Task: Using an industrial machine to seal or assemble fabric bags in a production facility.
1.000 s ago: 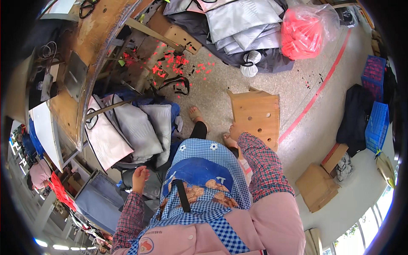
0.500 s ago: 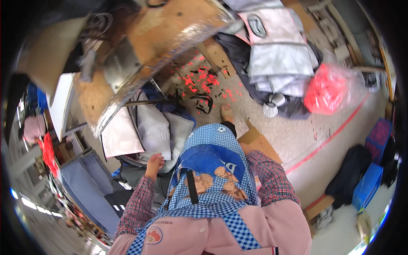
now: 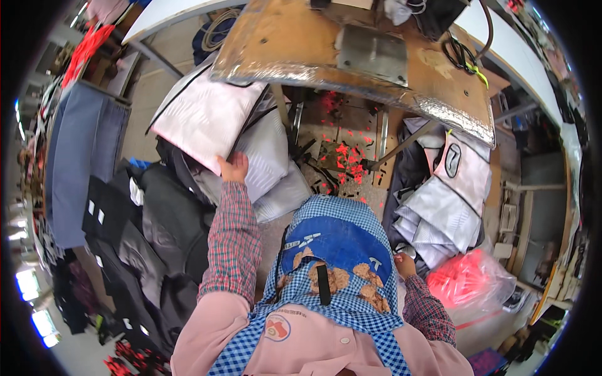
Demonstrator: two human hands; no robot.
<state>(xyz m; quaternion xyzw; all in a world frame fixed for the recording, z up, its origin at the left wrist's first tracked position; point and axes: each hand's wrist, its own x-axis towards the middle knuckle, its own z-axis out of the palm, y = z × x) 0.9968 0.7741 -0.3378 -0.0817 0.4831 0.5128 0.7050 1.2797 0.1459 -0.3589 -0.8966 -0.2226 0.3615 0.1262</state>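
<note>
My left hand [image 3: 233, 168] is closed on the lower corner of a pale pink fabric panel [image 3: 210, 113] with dark edging. Beneath that panel lie more white, ribbed-looking fabric pieces [image 3: 266, 150], stacked beside the workbench. My right hand [image 3: 406, 264] is low at my right side, by the edge of my blue checked apron [image 3: 338, 216]. Its fingers are small and partly hidden, so their grip is unclear. The nearest thing to it is a pile of white and pale pink fabric pieces [image 3: 439, 207] on dark cloth.
A wooden workbench [image 3: 295, 53] with a taped, shiny edge stands ahead. Red and black scraps [image 3: 348, 156] litter the floor below it. Black garments [image 3: 157, 232] are heaped at left, near grey-blue cloth [image 3: 75, 156]. A clear bag of bright pink material [image 3: 467, 279] sits at right.
My view has turned toward the workbench. My left hand has moved from beside the fabric stack onto the pale pink panel's corner. My right hand has come away from the apron's side.
</note>
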